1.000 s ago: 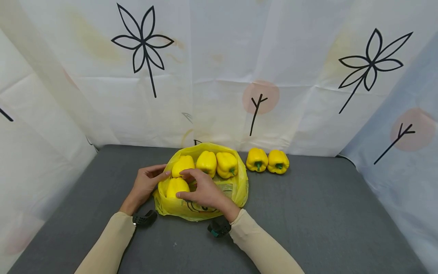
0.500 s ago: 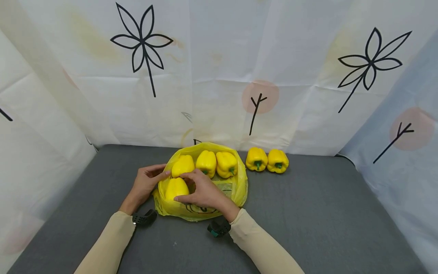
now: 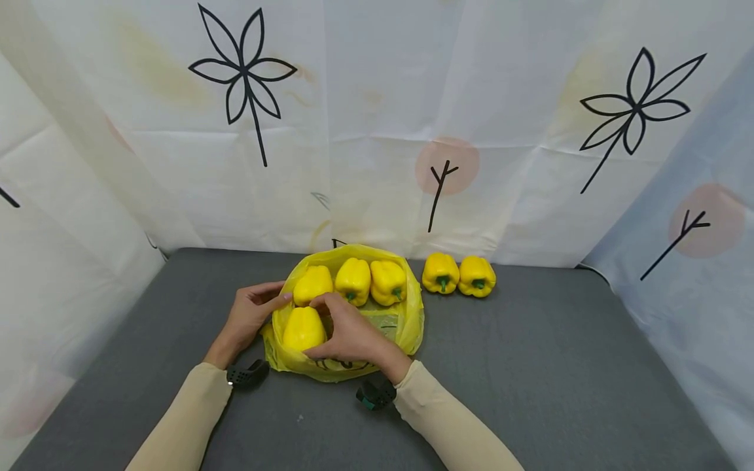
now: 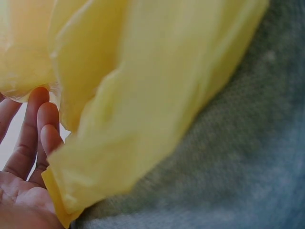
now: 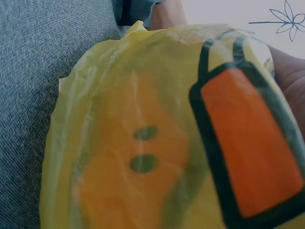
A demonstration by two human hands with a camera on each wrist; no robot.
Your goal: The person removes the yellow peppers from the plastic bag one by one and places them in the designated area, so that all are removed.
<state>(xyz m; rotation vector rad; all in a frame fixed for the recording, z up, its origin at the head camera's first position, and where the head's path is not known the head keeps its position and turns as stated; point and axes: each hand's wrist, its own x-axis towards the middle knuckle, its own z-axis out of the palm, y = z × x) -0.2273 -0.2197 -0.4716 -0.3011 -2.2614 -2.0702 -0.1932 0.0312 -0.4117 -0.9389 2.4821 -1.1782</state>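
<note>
A yellow plastic bag lies with its mouth spread wide, several yellow bell peppers inside. My left hand holds the bag's left rim, thumb along the edge; in the left wrist view its fingers lie beside the bag. At the bag's front left, my right hand curves thumb and index finger round the ends of a yellow bell pepper. Behind it sit another pepper, a middle one and one on the right. The bag's printed side hides most of the right wrist view.
Just right of the bag, two more yellow bell peppers stand side by side on the grey table. A white cloth with drawn flowers hangs behind the table.
At the bag's front left, the pepper shows more of its lower part. My right thumb has shifted down, farther from the index finger. The left hand stays at the rim.
</note>
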